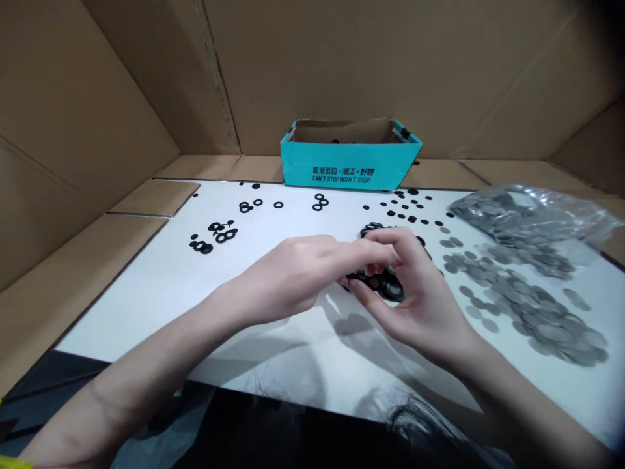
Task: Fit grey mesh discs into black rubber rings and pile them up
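My left hand reaches in over the table, its fingers bent and pressed together against the fingertips of my right hand. The right thumb and forefinger curve towards the left fingers in a pinch. What the two hands hold is mostly covered by the fingers; a dark edge shows by the right thumb tip. Just behind and beneath the hands lies a pile of black rings and discs, partly hidden by them.
A turquoise box with dark pieces inside stands at the back. Black rings lie left, small black discs behind the hands. Grey translucent discs spread on the right, near a clear plastic bag. Cardboard walls surround the white table.
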Motion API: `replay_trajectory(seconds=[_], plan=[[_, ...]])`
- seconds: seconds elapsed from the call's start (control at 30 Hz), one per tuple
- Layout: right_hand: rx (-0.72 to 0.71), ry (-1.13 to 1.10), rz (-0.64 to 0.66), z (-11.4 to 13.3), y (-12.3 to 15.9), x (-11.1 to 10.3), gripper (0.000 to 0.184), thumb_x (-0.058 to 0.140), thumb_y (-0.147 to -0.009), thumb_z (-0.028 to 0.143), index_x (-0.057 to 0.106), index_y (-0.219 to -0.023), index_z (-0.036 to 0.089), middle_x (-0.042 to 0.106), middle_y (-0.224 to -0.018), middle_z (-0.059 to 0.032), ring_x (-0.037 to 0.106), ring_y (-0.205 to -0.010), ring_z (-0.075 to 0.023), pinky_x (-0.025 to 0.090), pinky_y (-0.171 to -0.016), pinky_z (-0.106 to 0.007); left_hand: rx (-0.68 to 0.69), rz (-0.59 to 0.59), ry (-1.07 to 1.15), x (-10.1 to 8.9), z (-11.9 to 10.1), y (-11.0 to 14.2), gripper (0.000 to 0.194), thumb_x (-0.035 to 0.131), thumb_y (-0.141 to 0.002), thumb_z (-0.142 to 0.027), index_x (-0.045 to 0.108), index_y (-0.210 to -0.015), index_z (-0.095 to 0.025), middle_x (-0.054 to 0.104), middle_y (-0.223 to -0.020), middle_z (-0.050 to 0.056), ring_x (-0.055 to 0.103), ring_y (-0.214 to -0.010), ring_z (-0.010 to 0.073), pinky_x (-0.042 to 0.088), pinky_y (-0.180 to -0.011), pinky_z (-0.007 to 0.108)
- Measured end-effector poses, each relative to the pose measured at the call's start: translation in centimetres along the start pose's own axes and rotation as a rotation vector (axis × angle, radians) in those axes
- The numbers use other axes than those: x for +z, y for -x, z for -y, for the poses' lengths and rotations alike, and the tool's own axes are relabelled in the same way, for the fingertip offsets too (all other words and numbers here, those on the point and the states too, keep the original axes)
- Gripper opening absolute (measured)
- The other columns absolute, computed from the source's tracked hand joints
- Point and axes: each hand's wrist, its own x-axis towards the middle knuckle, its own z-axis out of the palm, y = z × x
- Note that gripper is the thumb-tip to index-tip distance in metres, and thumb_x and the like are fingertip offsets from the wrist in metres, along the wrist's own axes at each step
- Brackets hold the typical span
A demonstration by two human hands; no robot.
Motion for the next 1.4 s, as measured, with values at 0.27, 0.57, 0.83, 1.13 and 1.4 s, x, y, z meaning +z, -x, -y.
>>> replay_trajectory(seconds=[0.27,0.57,0.83,1.13,1.4], plan=[[0.186,-0.27,-0.118,0.4,-0.2,0.6,0.033,0.069,-0.085,0.021,0.042,-0.103,0.031,0.067,-0.083,0.0025,0.062,-0.074,-0.0176,0.048,-0.067,-0.035,-0.079,-0.075,0.081,0.2,-0.6,-0.4,0.039,0.064,-0.094,-0.015,0.054,-0.129,-0.028,0.07,-0.096,-0.001,0.07,-0.079,0.0128,0.056,-0.077,0.024],[0.147,-0.262,-0.093,0.2,0.0,0.8,0.032,0.065,-0.088,0.017,0.039,-0.101,0.031,0.066,-0.086,0.0029,0.06,-0.076,-0.0173,0.046,-0.069,-0.036,-0.164,0.004,0.038,-0.8,-1.1,-0.4,0.035,0.056,-0.092,-0.013,0.052,-0.124,-0.026,0.066,-0.089,-0.002,0.068,-0.078,0.0135,0.053,-0.074,0.025],[0.002,-0.049,0.034,-0.2,0.2,0.3,0.035,0.06,-0.086,0.007,0.044,-0.108,0.03,0.061,-0.089,0.0035,0.06,-0.078,-0.0159,0.048,-0.07,-0.032,-0.117,0.115,-0.048,-0.8,-1.5,-0.5,0.051,0.047,-0.089,0.0,0.05,-0.129,-0.031,0.074,-0.112,-0.001,0.074,-0.095,0.0124,0.053,-0.077,0.02],[0.176,-0.257,-0.077,0.1,-0.2,0.7,0.031,0.064,-0.086,0.02,0.039,-0.1,0.03,0.064,-0.081,0.0039,0.058,-0.073,-0.0166,0.046,-0.067,-0.034,-0.162,0.018,0.031,-0.5,-1.4,-0.5,0.038,0.059,-0.093,-0.011,0.049,-0.126,-0.027,0.07,-0.093,-0.004,0.072,-0.081,0.0119,0.053,-0.077,0.022],[0.247,-0.393,-0.13,0.2,-0.2,1.0,0.038,0.067,-0.082,0.023,0.035,-0.1,0.031,0.064,-0.083,0.0048,0.057,-0.071,-0.0157,0.048,-0.071,-0.036,-0.176,-0.01,0.156,-0.1,-1.1,-0.6,0.036,0.059,-0.09,-0.007,0.043,-0.118,-0.023,0.063,-0.081,-0.006,0.065,-0.074,0.0103,0.052,-0.073,0.022]])
